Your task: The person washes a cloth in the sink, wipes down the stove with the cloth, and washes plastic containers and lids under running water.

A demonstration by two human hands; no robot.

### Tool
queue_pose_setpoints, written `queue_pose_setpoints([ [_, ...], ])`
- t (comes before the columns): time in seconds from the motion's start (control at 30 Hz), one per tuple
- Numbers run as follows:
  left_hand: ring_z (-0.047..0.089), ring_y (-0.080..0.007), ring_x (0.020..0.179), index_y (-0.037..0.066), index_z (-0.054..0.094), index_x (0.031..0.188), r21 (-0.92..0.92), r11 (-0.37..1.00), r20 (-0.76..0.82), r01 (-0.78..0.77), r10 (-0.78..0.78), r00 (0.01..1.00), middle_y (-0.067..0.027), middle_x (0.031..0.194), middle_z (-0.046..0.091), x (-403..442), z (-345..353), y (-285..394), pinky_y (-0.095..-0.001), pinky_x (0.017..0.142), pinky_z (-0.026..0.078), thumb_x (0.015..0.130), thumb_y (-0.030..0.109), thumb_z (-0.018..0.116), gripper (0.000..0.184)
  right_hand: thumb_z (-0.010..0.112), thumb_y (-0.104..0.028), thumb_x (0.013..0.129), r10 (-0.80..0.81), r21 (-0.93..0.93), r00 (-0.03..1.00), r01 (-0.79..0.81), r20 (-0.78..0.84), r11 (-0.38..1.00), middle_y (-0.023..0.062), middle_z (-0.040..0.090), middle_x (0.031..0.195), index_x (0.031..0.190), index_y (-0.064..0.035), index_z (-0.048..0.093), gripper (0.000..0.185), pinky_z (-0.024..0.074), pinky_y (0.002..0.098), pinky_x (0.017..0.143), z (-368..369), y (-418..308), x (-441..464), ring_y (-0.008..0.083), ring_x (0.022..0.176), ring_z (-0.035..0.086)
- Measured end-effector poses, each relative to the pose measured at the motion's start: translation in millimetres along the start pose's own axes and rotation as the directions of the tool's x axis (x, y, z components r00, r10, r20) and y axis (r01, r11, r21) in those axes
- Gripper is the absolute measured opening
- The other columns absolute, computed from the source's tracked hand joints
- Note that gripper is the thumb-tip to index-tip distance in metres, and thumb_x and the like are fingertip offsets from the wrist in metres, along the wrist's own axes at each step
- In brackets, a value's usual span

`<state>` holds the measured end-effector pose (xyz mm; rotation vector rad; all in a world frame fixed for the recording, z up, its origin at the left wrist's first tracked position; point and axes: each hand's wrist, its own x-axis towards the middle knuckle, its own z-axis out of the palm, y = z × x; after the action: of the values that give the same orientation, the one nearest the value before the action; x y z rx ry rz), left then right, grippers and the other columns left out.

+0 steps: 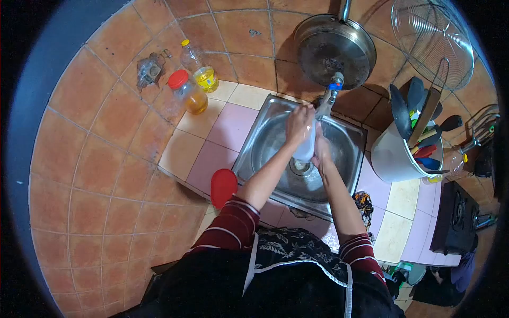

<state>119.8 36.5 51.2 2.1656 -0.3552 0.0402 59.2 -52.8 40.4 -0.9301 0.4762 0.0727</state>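
A whitish, partly see-through container point(304, 150) is between my two hands above the metal sink point(259, 153), below the tap point(327, 100). Wet and closed, my left hand point(300, 125) wraps round its upper left side. On its right side, my right hand point(321, 146) presses against it with the fingers curled, partly hidden by the container. The drain point(300, 167) shows just beneath its lower end. The tap has a blue handle and stands right above my hands.
Left of the sink lie a red lid point(224, 188), a red-capped jar point(195, 99) and an oil bottle point(205, 78). On the right stand a white utensil bucket point(391, 156) and a black stove point(454, 217). A pan point(335, 50) hangs behind the tap.
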Motion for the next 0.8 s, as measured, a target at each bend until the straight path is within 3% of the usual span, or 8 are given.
queue_pose_setpoints([
  [0.1,0.056,-0.044,0.092,0.006,0.057,0.111,-0.271,0.954,-0.11,0.129,-0.164,0.98,-0.0217,0.102,0.061,3.9,-3.7,-7.0,-0.0443,0.086,0.042,0.092,0.053,0.031,0.057,0.048,-0.04,0.094,-0.074,-0.194,0.997,0.071,-0.007,0.978,0.0059,0.061,0.089,0.102,0.0007,0.06,0.044,0.0472,0.0298,0.066,-1.3,1.7,0.7,0.0136,0.074,0.056],
  [0.2,0.041,-0.0449,0.117,0.002,0.04,0.128,-0.25,0.952,-0.229,0.174,-0.233,0.945,-0.0293,0.131,0.039,-6.9,39.5,-29.6,-0.0458,0.097,0.034,0.09,0.058,0.03,0.069,0.048,-0.035,0.095,-0.338,-0.377,0.941,0.311,-0.005,0.872,0.0046,0.06,0.086,0.094,-0.0009,0.059,0.036,0.0454,0.0281,0.066,-5.0,-2.2,12.4,0.012,0.074,0.053],
  [0.27,0.029,-0.0358,0.13,0.003,0.02,0.142,-0.613,0.774,-0.001,0.158,-0.202,0.979,-0.022,0.14,0.03,-23.8,74.9,-44.6,-0.0393,0.106,0.025,0.087,0.062,0.034,0.081,0.047,-0.03,0.095,-0.667,-0.363,0.737,0.654,0.109,0.663,0.0036,0.057,0.082,0.09,-0.0016,0.056,0.03,0.043,0.026,0.065,-4.2,-6.5,18.9,0.0095,0.074,0.05],
  [0.3,0.03,-0.032,0.129,0.005,0.019,0.142,-0.566,0.68,0.181,0.467,-0.449,0.875,-0.0189,0.14,0.03,-49.4,57.6,-10.7,-0.0371,0.105,0.026,0.085,0.065,0.037,0.084,0.047,-0.03,0.095,-0.662,-0.362,0.741,0.652,0.113,0.667,0.0036,0.057,0.082,0.09,-0.0016,0.056,0.03,0.043,0.026,0.065,-6.5,-4.8,21.3,0.0095,0.074,0.05],
  [0.4,0.042,-0.0231,0.122,0.009,0.033,0.137,-0.759,0.533,0.208,0.375,-0.347,0.915,-0.0111,0.131,0.045,-55.8,35.9,-3.2,-0.0376,0.099,0.036,0.089,0.061,0.031,0.071,0.047,-0.03,0.095,-0.481,-0.359,0.836,0.548,0.262,0.756,0.0036,0.058,0.084,0.093,-0.0019,0.057,0.03,0.0418,0.0244,0.067,-10.5,-4.3,25.3,0.0079,0.077,0.049],
  [0.5,0.047,-0.0207,0.117,0.013,0.038,0.135,-0.886,0.173,0.394,0.431,-0.212,0.894,-0.0085,0.13,0.047,-38.0,15.7,-21.5,-0.0382,0.096,0.039,0.088,0.065,0.029,0.071,0.047,-0.035,0.094,0.105,-0.648,0.938,0.143,0.329,0.748,0.0045,0.059,0.082,0.095,-0.0008,0.06,0.037,0.044,0.0263,0.065,-5.3,-26.8,12.9,0.0116,0.072,0.052],
  [0.67,0.057,-0.0214,0.103,0.015,0.047,0.128,-0.807,-0.116,0.586,0.579,-0.029,0.81,-0.0056,0.118,0.057,-47.4,8.5,-32.7,-0.0393,0.089,0.044,0.085,0.067,0.029,0.07,0.044,-0.011,0.095,-0.397,-0.477,0.816,0.571,0.42,0.668,0.0094,0.06,0.091,0.108,0.0037,0.057,0.024,0.0496,0.029,0.074,-24.4,-36.0,56.2,0.0169,0.075,0.06],
  [0.8,0.061,-0.0209,0.095,0.018,0.05,0.125,-0.824,-0.116,0.562,0.555,-0.037,0.826,-0.0029,0.114,0.06,-56.4,10.1,-31.1,-0.0358,0.074,0.049,0.082,0.068,0.033,0.068,0.045,-0.006,0.092,-0.155,-0.504,0.865,0.414,0.477,0.758,0.0069,0.063,0.092,0.108,0.001,0.06,0.023,0.0483,0.0248,0.073,2.6,-74.1,12.2,0.0119,0.08,0.059],
])
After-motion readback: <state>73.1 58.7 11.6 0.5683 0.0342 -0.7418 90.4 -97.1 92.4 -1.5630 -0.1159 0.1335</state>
